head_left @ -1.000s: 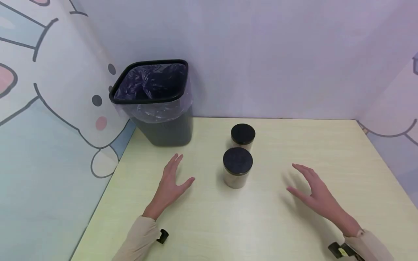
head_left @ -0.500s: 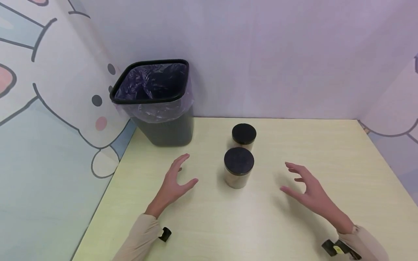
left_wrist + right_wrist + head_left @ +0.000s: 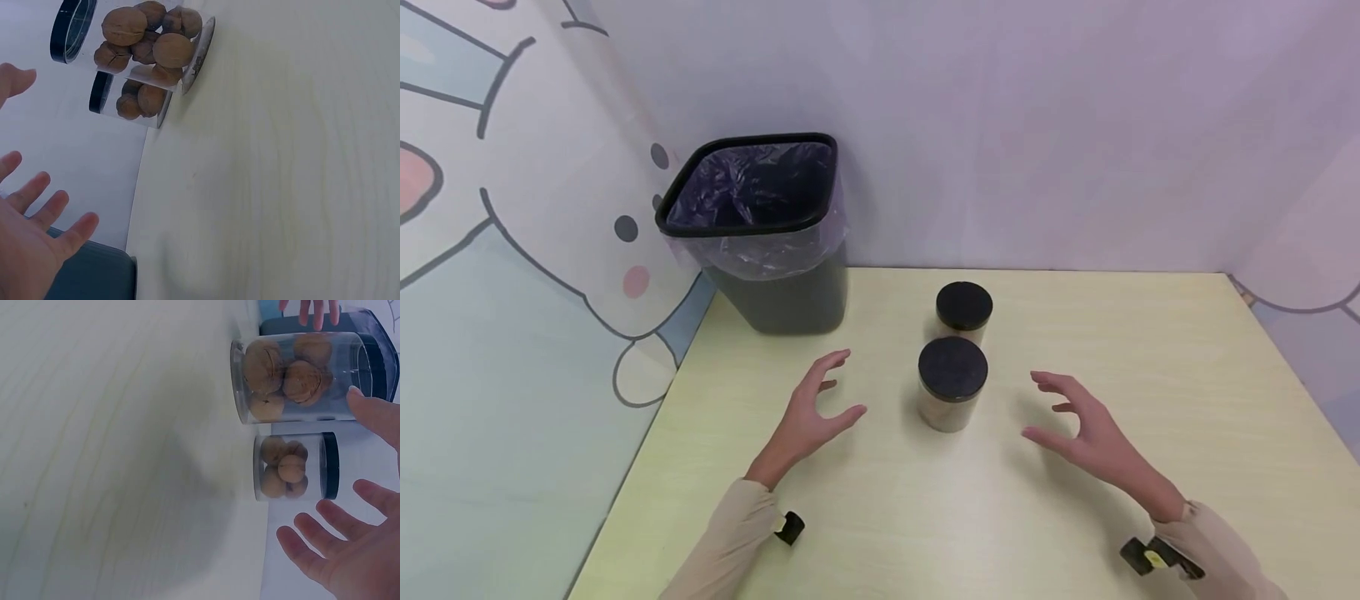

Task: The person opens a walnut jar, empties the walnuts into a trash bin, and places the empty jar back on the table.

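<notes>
Two clear jars with black lids stand upright on the table, one behind the other. The front jar holds several walnuts, seen through its side in both wrist views. Behind it the rear jar also contains several walnuts; the front jar partly hides it in the head view. My left hand hovers left of the front jar, thumb and fingers spread apart, touching nothing. On the other side, my right hand hangs above the table with fingers slightly bent and parted from the thumb, also holding nothing.
A grey bin with a black rim and a plastic liner stands at the back left of the pale wooden table. A plain pale wall rises behind, and a wall with cartoon pictures borders the left.
Both hands have moved inward toward the jars, the right hand leftward and the left hand slightly rightward. Their fingers bend a little more than before. The jars have stayed in place.
</notes>
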Motion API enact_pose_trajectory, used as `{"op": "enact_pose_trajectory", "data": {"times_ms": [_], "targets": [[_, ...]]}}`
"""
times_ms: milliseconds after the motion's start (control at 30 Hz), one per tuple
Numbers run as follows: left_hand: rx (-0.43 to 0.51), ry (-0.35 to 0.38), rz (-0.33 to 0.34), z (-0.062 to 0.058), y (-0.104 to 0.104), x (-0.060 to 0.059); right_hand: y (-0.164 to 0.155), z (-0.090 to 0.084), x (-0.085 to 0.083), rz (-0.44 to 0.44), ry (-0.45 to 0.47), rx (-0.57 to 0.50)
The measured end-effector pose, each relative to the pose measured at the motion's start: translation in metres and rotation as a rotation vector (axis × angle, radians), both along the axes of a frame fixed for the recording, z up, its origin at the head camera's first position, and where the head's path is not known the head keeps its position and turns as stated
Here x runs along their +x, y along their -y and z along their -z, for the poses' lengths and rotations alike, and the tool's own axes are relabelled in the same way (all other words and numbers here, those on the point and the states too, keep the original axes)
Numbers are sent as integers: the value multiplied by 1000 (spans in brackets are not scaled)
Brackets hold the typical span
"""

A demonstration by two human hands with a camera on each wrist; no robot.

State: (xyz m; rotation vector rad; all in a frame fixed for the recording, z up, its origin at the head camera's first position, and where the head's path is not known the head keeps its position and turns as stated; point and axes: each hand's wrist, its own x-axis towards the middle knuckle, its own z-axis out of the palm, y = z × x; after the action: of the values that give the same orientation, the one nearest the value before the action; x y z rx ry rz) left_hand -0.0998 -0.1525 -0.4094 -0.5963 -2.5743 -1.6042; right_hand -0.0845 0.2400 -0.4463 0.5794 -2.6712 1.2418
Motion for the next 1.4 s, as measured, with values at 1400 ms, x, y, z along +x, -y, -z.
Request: {"op": "enact_pose_trajectory", "data": {"times_ms": [1400], "targets": [[84,-47,150,-9,-21,-23,61,17,-38,-152,125,-120]]}}
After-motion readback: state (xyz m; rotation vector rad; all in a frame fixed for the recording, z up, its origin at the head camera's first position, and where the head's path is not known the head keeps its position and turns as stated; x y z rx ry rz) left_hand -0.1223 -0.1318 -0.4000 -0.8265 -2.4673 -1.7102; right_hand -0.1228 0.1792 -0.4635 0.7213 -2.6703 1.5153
